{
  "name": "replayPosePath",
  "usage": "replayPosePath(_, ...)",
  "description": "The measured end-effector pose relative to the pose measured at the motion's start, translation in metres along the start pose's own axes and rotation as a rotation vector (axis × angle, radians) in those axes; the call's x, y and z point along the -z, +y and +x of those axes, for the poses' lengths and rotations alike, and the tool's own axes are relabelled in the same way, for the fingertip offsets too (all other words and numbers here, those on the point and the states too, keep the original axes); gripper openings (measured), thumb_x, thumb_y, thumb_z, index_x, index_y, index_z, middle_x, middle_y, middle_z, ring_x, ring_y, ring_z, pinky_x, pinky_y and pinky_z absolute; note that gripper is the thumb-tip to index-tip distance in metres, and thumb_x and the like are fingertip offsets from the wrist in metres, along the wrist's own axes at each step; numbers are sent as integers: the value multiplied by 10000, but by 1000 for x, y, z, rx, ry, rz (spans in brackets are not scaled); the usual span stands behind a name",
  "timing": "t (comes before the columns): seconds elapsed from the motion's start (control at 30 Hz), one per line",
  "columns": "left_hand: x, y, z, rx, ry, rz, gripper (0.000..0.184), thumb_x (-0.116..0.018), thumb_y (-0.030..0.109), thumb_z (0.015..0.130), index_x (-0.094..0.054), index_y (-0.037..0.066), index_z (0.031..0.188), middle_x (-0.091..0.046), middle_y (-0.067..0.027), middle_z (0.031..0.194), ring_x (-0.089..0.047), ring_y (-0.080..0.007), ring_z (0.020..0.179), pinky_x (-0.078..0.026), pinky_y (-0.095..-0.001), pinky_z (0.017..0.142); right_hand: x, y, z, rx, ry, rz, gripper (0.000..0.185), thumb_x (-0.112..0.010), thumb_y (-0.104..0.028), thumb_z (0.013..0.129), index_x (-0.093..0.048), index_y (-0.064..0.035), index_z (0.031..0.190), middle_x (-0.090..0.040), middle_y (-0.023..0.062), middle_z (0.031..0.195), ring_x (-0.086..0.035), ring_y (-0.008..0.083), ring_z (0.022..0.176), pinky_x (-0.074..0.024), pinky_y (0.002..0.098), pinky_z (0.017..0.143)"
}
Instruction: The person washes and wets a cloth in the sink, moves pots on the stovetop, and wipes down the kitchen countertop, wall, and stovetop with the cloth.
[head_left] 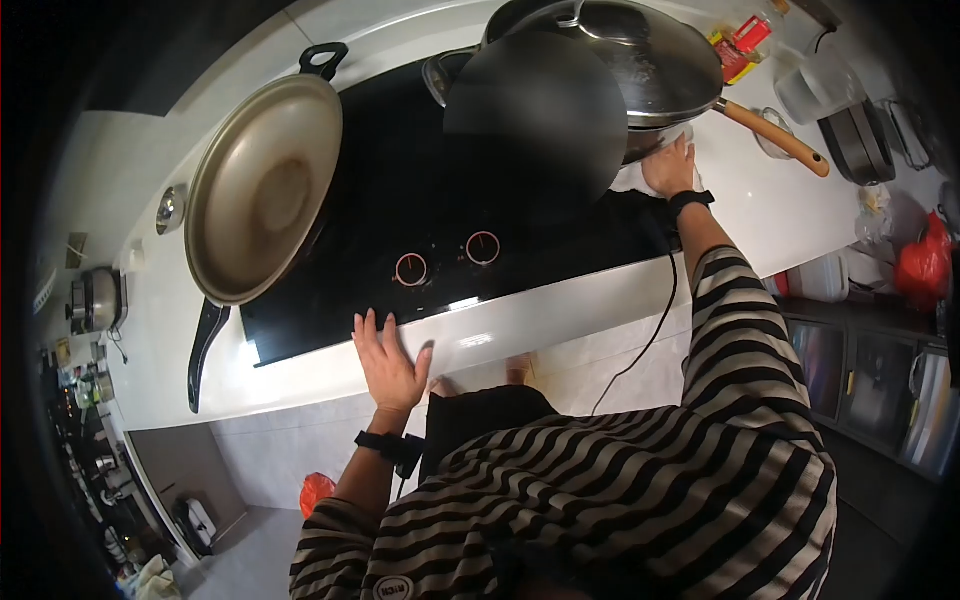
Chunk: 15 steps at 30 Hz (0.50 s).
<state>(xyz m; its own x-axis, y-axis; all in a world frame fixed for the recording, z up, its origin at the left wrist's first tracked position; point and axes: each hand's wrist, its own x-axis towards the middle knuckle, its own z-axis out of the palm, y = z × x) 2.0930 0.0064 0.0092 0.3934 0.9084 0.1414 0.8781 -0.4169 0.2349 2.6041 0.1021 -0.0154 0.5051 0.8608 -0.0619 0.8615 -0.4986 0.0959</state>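
both extended: left fingers on cooktop, right fingers flat on white cloth.

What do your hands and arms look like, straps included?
The left hand and right hand are bare, each with a black wristband. The left band carries a small black box with a dark cable; a cable also hangs near the right one, its attachment unclear. The sleeves are striped black and beige.
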Motion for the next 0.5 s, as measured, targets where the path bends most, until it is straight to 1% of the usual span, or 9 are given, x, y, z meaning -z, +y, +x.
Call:
replayPosePath(0.1,-2,-2,0,-12,6,7,676,-554,453,820,-420,-42,1260,-303,-281,1355,-213,-465,1310,-180,-585,1060,2,-11,-26,63,-23,10,566,-315,-388,911,-354,-82,1385,-299,106,1462,-138,310,1394,-127,527,1105)
replayPosePath(0.23,1,-2,-1,-19,3,-6,628,-564,372,828,-392,-33,1276,-286,-263,1376,-203,-445,1321,-155,-552,1082,-17,-72,-114,128,278,106,777,-382,-545,883,-272,23,1401,-230,172,1484,-168,329,1384,-124,500,1108)
replayPosePath(0.27,1,-3,0,-31,14,-22,624,-561,370,832,-390,-35,1276,-287,-263,1375,-203,-444,1321,-155,-553,1081,-12,-98,-136,150,241,123,797,-401,-545,877,-244,30,1407,-217,177,1487,-166,337,1383,-123,504,1107)
replayPosePath(0.3,1,-4,-1,-41,21,-37,620,-558,367,836,-389,-37,1276,-288,-263,1374,-203,-444,1321,-156,-554,1080,-5,-125,-159,228,285,217,767,-446,-478,880,-210,14,1420,-215,196,1480,-166,357,1380,-137,514,1100)
replayPosePath(0.33,1,-5,-3,-48,28,-49,616,-554,364,840,-388,-39,1276,-290,-263,1373,-203,-443,1321,-157,-554,1079,5,-151,-177,270,220,320,727,-440,-456,879,-254,1,1412,-217,164,1489,-157,337,1386,-114,503,1109)
replayPosePath(0.37,0,-7,-4,-56,34,-67,611,-554,356,842,-386,-40,1276,-287,-263,1374,-201,-443,1321,-157,-554,1079,1,-175,-188,325,268,295,668,-465,-386,875,-288,-16,1403,-220,168,1486,-157,341,1385,-114,505,1108)
replayPosePath(0.4,0,-8,-5,-60,41,-83,606,-553,348,844,-384,-41,1276,-284,-263,1375,-200,-443,1321,-156,-554,1078,6,-184,-192,286,272,326,638,-484,-348,869,-315,-23,1392,-237,168,1478,-169,328,1384,-115,513,1106)
replayPosePath(0.47,-1,-12,-6,-66,56,-122,597,-552,331,848,-378,-45,1277,-275,-263,1379,-197,-443,1322,-154,-556,1078,8,-172,-190,374,259,418,637,-477,-353,873,-316,-23,1393,-256,161,1472,-184,307,1383,-109,509,1108)
replayPosePath(0.5,-1,-15,-7,-64,63,-145,593,-552,322,849,-375,-47,1277,-270,-263,1382,-195,-442,1323,-151,-557,1078,10,-161,-190,363,216,328,636,-474,-355,874,-316,-24,1393,-259,155,1473,-190,298,1383,-110,504,1109)
